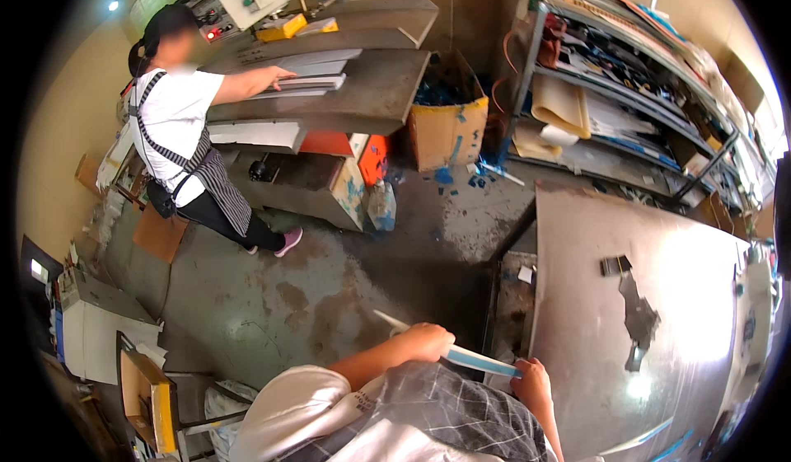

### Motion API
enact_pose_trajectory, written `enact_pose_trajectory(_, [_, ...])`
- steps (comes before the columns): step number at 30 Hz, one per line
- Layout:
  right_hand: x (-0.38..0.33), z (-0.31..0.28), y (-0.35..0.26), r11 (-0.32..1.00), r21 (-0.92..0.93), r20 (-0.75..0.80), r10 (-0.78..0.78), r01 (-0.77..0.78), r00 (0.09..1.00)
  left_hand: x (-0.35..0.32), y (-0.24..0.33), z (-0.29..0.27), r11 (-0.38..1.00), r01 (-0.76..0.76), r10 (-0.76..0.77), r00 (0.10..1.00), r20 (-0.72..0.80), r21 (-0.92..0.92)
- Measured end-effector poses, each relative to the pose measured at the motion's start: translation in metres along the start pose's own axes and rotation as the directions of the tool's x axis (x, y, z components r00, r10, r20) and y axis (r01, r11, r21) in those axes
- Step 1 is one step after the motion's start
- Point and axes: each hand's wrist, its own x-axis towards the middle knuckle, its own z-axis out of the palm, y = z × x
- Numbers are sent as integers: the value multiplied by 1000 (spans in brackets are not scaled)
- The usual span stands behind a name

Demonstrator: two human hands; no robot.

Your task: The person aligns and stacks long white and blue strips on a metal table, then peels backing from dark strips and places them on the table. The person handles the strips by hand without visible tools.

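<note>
We held 1 long, thin white-and-blue strip (461, 353) low and near us, left hand (424, 340) and right hand (531, 382) each closed on it. We thought keeping it level, beside the metal table (593, 297), worked best.

Metal table (593, 297) mostly bare — 1 dark scrap (638, 318), perhaps tape, obstructs.

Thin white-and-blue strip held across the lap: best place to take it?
Take the strip by its long edges at the bare middle span between the left hand and right hand, coming from above. It is flat, thin and lies nearly level, so a pinch grip across its width suits.
</note>
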Motion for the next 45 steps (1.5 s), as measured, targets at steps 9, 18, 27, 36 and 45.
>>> enact_pose_trajectory(9, [122,35,-145,936,-76,96,-337,344,937,-101,-125,-57,982,174,-187,948,-256,-74])
enact_pose_trajectory(18, [195,42,-245,801,-169,231,-534,574,813,-162,-181,-81,921,304,-376,859,-347,-245])
enact_pose_trajectory(27, [273,43,-274,790,-100,273,-563,605,780,-138,-229,-112,890,366,-441,842,-310,-272])
enact_pose_trajectory(36, [391,10,-312,803,-63,262,-560,592,786,-79,-286,-222,881,408,-463,845,-267,-238])
enact_pose_trajectory(45, [458,-18,-299,906,-126,218,-372,404,902,13,-310,-315,917,374,-398,883,-247,-139])
